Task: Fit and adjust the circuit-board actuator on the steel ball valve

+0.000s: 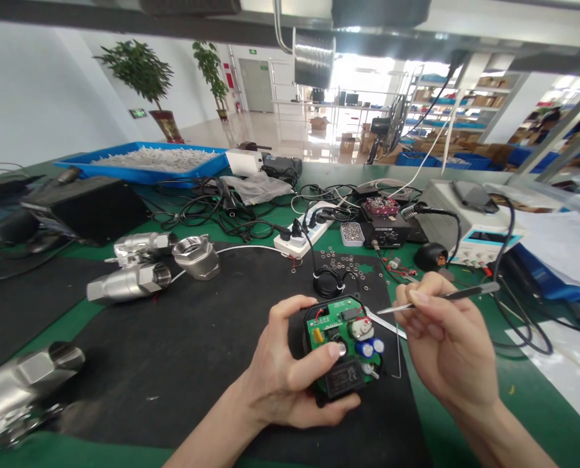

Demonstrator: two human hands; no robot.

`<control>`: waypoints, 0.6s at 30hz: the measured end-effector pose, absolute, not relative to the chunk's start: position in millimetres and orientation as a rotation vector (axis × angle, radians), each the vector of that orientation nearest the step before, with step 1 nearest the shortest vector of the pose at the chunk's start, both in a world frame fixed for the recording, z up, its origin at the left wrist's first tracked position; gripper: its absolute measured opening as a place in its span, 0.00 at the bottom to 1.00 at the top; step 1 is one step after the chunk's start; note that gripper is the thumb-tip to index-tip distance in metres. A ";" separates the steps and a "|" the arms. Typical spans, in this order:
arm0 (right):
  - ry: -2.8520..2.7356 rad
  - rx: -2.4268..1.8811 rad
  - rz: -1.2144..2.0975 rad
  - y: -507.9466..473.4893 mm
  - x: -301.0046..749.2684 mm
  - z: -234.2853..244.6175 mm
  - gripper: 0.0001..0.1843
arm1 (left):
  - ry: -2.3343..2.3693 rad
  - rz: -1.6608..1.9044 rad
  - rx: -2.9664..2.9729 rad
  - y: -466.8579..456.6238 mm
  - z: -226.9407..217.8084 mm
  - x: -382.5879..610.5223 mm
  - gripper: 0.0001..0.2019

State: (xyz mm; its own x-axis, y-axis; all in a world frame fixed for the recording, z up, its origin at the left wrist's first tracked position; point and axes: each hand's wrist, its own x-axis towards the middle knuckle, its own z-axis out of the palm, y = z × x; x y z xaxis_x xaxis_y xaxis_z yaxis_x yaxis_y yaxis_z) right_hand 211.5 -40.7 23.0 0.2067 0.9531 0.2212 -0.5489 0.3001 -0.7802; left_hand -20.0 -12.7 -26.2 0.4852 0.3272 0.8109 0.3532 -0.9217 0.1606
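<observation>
My left hand (282, 374) is wrapped round a black housing with a green circuit board (329, 318) in it, held tilted above the dark mat. The thumb presses on the middle of the board, near a black block component and blue capacitors. In my right hand (453, 341) are slim tweezers (469, 292), pinched between thumb and fingers. Their pointed tip is just right of the board's upper right edge; I cannot tell whether it touches anything. Beyond the board lies a flat silver tool (386, 323), partly hidden by my right hand, with a thin bent metal rod (399, 357) beside it.
Metal valve bodies (128, 283) lie on the black mat (173, 364) at left. Behind the board are a coiled black cable (327, 284), scattered washers (338, 261) and a white power strip (304, 233). A soldering iron (416, 210) and a power supply (484, 227) stand at right.
</observation>
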 end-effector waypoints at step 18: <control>-0.984 -0.686 1.155 -51.5 207.2 19.6 0.05 | -0.534 -1.442 -2.665 -11.2 -30.7 -20.9 0.45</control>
